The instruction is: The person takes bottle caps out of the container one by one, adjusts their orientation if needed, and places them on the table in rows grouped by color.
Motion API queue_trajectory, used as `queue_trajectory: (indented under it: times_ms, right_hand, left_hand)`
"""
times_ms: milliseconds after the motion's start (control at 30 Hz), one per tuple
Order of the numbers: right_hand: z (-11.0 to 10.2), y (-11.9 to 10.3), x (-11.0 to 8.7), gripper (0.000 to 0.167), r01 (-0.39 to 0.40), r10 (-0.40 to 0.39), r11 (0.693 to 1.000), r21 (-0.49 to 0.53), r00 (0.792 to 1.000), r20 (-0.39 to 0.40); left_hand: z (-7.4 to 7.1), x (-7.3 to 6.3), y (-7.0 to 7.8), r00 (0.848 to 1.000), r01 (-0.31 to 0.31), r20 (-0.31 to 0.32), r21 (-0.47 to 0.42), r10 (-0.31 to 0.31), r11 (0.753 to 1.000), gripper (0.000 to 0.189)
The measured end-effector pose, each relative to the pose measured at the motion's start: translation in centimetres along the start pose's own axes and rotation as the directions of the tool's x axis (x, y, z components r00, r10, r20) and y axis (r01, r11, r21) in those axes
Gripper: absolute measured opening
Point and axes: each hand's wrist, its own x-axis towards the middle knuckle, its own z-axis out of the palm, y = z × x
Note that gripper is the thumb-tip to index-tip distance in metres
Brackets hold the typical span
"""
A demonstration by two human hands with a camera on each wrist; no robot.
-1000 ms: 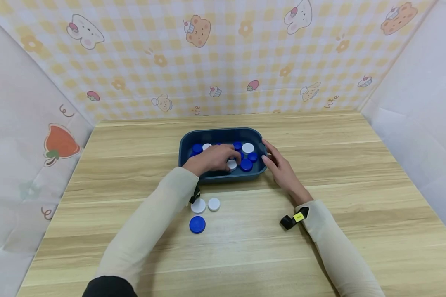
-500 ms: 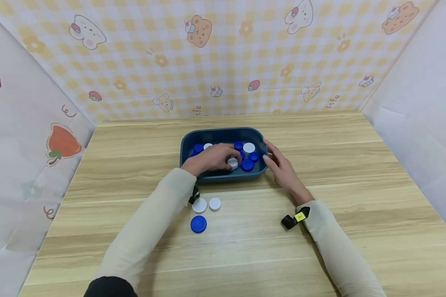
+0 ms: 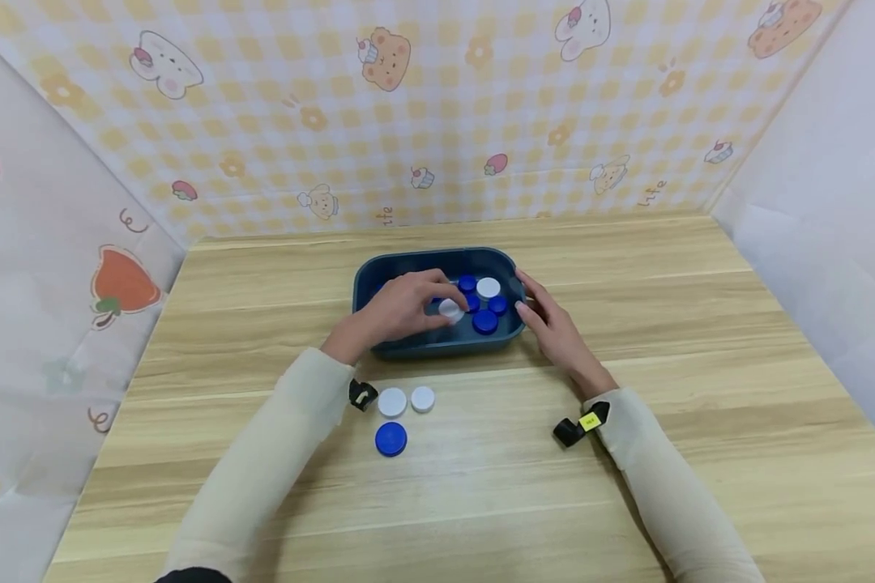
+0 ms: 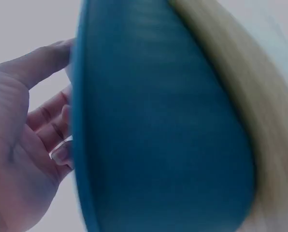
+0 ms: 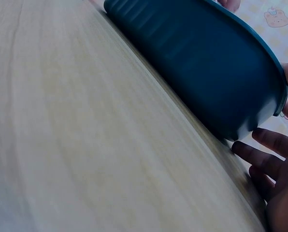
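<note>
My left hand point(image 3: 403, 306) is over the dark blue tray point(image 3: 445, 350) in the head view, pinching a white bottle cap point(image 3: 450, 309) between thumb and fingers. Blue bottle caps point(image 3: 484, 322) and another white cap point(image 3: 488, 287) lie in the right part of the tray; the hand hides the left part. At the tray's right end, my right hand point(image 3: 560, 340) grips it. The right wrist view has the thumb at the rim and fingers point(image 5: 260, 157) against the outer wall. In the left wrist view the tray wall point(image 4: 158, 125) hides the left fingertips.
Two white caps point(image 3: 392, 402) and a blue cap point(image 3: 390, 439) lie on the wooden table point(image 3: 510, 486) in front of the tray, close to my left wrist. A checked, patterned backdrop point(image 3: 445, 113) stands behind the table, with pale cloth at both sides.
My left hand has risen slightly and drawn back to the left, bringing the pinched white cap up with it. My right hand stays at the tray's end.
</note>
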Motion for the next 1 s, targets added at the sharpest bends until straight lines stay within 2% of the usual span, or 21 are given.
queue_trajectory:
  times_ms: [200,367,500,600,767,1000]
  right_hand:
    - [0.0,-0.1,0.1,0.052,-0.013,0.013,1.0,-0.001,1.0,0.011]
    - [0.0,-0.1,0.1,0.053,-0.011,0.011,1.0,-0.002,1.0,0.012]
    - [0.0,-0.1,0.1,0.052,-0.005,0.006,1.0,-0.004,1.0,0.007]
    - [0.0,0.0,0.1,0.052,-0.002,0.002,1.0,-0.001,1.0,0.006]
    - [-0.1,0.0,0.1,0.052,0.002,-0.002,1.0,-0.003,1.0,0.007]
    - [0.0,0.0,0.1,0.052,0.01,-0.01,1.0,-0.009,1.0,0.007]
  left_hand:
    - [0.5,-1.5,2.1,0.991,-0.124,-0.059,-0.011,0.124,0.992,0.021]
    - [1.0,-2.2,3.4,0.964,-0.251,-0.081,0.058,0.255,0.966,0.02]
    - [1.6,-2.9,4.2,0.941,-0.33,-0.047,0.099,0.335,0.939,0.021]
    - [2.2,-3.5,4.5,0.937,-0.347,0.01,0.148,0.349,0.926,0.023]
    - [3.5,-4.3,4.8,0.939,-0.341,0.115,0.212,0.323,0.916,0.025]
    - [4.6,-4.9,4.9,0.938,-0.336,0.187,0.272,0.293,0.902,0.022]
